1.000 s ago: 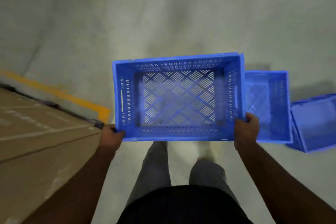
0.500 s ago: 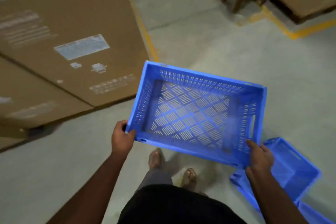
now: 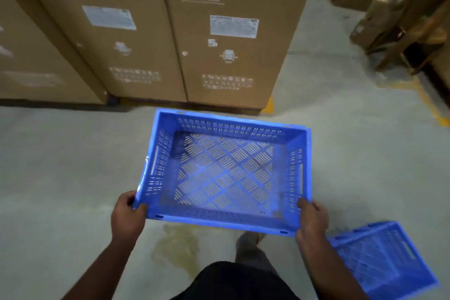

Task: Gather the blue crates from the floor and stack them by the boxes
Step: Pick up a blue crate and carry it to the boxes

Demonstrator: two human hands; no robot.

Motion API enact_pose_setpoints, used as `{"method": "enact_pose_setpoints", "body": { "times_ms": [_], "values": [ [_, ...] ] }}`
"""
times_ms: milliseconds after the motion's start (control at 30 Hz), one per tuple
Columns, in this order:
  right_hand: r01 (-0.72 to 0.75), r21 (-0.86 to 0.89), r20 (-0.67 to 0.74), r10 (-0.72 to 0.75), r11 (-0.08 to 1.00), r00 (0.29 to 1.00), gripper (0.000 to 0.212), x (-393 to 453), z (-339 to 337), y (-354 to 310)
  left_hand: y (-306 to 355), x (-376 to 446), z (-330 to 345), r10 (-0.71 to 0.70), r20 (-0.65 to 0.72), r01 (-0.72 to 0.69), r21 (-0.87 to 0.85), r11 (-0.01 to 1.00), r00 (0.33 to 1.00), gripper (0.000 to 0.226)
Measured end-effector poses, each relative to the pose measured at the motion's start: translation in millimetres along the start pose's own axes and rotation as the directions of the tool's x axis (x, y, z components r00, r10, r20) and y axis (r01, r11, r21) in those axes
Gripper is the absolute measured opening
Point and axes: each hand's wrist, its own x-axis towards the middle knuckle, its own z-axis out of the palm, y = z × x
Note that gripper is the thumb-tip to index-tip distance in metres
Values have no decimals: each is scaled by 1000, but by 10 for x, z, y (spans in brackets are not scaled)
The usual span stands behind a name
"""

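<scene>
The task looks to be in its early or middle part. One blue crate [image 3: 225, 173] is in the air, carried by the person, and it is not yet put down. In front of it stand the tall cardboard boxes [image 3: 170, 31], in a row, and the strip of concrete floor [image 3: 60, 165] along their foot shows no crate and no stack in this view. So, as far as I can judge, this crate may be the first of the stack, or the stack is somewhere outside the picture; I cannot tell which. A second blue crate [image 3: 384, 260] lies on the floor at the lower right, tilted, just beside the person's right arm, and it waits to be collected. If more crates remain behind the person, this is hidden.

The carried crate is empty, open side up, its far long wall toward the boxes and a little lower than the near one. It hangs over the floor near the boxes but apart from them.

Both arms reach forward and down, almost straight. The left hand [image 3: 127, 217] is closed around the near left corner of the crate, fingers under the rim and thumb on the outside. The right hand [image 3: 311, 219] grasps the near right corner in the same manner, with the thumb over the rim. Below the crate one foot [image 3: 248, 238] is visible on the floor beside a yellowish stain [image 3: 177, 248].
</scene>
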Motion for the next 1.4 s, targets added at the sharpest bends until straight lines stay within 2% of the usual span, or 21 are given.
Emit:
{"method": "enact_pose_setpoints", "body": {
  "times_ms": [133,233,367,467,533,667,867,1000,1100,1267,1400],
  "values": [
    [-28,-67,106,35,997,994,8,-894,341,322,-654,-195,-1157,-87,-80,91,48,995,993,35],
    [-11,-153,192,41,988,980,3,-1506,678,483,-1006,-254,-1867,-151,-156,160,42,986,976,45],
    [-2,-199,212,45,980,976,14,-2197,1179,653,-1399,-133,-2523,-207,-207,210,-5,978,956,49],
    [6,-201,230,42,979,972,16,-2566,1635,777,-1718,133,-2914,-226,-223,226,-24,974,948,37],
    [19,-211,243,34,977,969,23,-2734,1996,887,-1886,417,-3163,-193,-210,193,-18,981,958,33],
    [2,-212,246,51,977,968,24,-3261,2786,930,-2163,1079,-3740,-160,-195,167,21,986,968,26],
    [-15,-186,282,69,982,957,26,-4008,3881,862,-2466,2031,-4607,-203,-237,224,68,972,950,36],
    [-21,-153,296,66,988,953,15,-4360,4498,869,-2535,2635,-4995,-222,-248,247,73,966,943,38],
    [-33,-120,259,64,992,964,20,-4698,4894,828,-2653,3188,-5239,-203,-200,220,67,973,959,35],
    [-61,-183,133,87,981,987,26,-5318,5501,851,-2823,4142,-5689,-126,-112,135,76,988,986,35],
    [-71,-221,79,90,973,993,18,-5875,5947,826,-2918,4887,-6089,-126,-65,133,101,986,990,37]
  ]
}}
